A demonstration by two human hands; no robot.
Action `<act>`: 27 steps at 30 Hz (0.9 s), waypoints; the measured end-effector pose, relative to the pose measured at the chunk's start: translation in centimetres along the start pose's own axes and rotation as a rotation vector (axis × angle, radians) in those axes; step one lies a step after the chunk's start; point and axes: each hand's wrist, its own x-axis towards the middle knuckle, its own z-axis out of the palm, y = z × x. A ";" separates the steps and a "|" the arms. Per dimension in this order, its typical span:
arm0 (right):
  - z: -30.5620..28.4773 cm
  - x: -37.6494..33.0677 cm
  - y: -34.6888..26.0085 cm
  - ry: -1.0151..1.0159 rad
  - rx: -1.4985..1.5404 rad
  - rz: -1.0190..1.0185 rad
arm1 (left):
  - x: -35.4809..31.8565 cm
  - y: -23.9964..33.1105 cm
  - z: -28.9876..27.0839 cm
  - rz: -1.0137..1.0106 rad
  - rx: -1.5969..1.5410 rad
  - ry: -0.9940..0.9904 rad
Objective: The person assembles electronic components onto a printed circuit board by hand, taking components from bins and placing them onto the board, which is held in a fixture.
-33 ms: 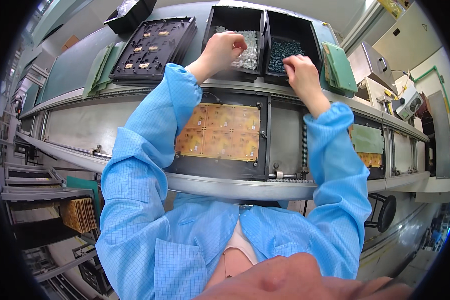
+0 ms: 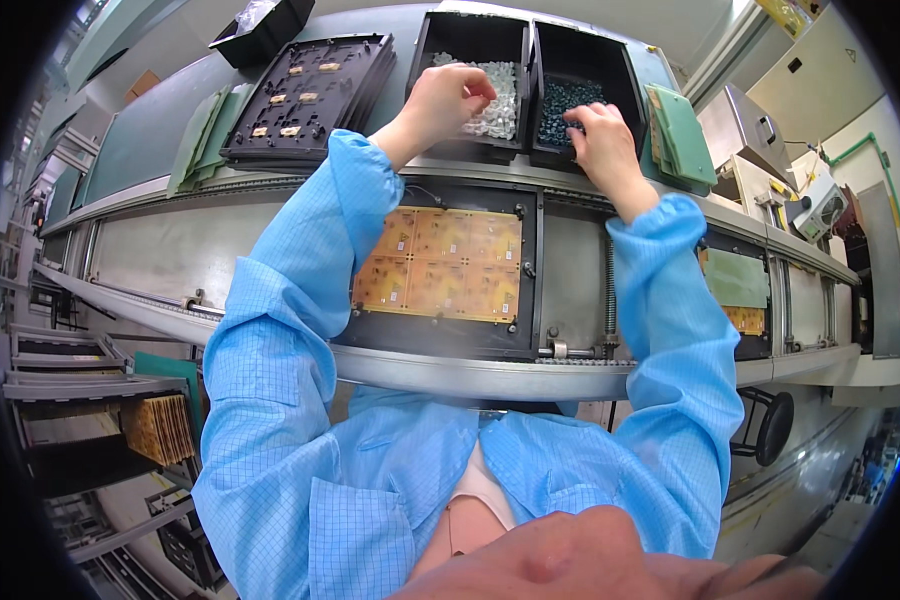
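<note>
Nothing had shifted against the earlier frame; it showed the same instant, both hands already in the bins.

The left hand sat at about 12 o'clock over the black bin of clear parts, fingers curled and drawn together over the pale pieces; whether they pinched one I could not tell. The right hand, at about 1 o'clock, had its fingertips dipped into the black bin of dark teal parts just beside the first, fingers bent down and bunched; a held piece could not be made out.

Below the hands, near the centre, an orange circuit panel lay flat in a black carrier frame on the conveyor rail. At 11 o'clock a stack of black moulded trays held a few small tan pieces. Green boards leaned just right of the teal bin, at 1 o'clock.

The line was grey metal, curving across the bench. At 8 o'clock a shelf rack carried a bundle of orange panels. At 4 o'clock stood a black stool; beige machinery filled 2 o'clock.
</note>
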 end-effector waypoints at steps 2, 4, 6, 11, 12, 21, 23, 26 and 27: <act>2.6 1.5 1.3 -0.002 -0.064 -0.013 | -0.4 1.1 -1.0 -0.349 -0.320 -0.148; 4.3 2.6 3.0 -0.086 -0.098 0.039 | -1.1 1.5 -1.6 -0.396 -0.431 -0.208; 4.7 3.2 3.3 -0.200 -0.202 0.040 | -2.6 2.0 -2.2 -0.380 -0.778 -0.222; 4.6 3.2 3.6 -0.165 -0.305 0.049 | -4.8 3.2 -2.8 -0.433 -0.858 -0.275; 4.6 2.7 3.5 -0.058 -0.263 -0.002 | -5.2 3.2 -2.7 -0.446 -0.860 -0.280; 1.2 -0.4 0.5 0.172 0.409 0.065 | -6.3 4.4 -0.4 -0.406 -0.705 -0.483; 0.0 -3.1 -1.3 0.109 0.581 0.159 | -6.6 4.9 0.2 -0.395 -0.728 -0.508; -0.8 -6.7 -3.3 -0.119 0.962 0.367 | -7.1 5.1 0.6 -0.357 -0.672 -0.525; -0.8 -7.9 -3.6 -0.136 1.056 0.387 | -7.0 5.2 0.8 -0.375 -0.637 -0.540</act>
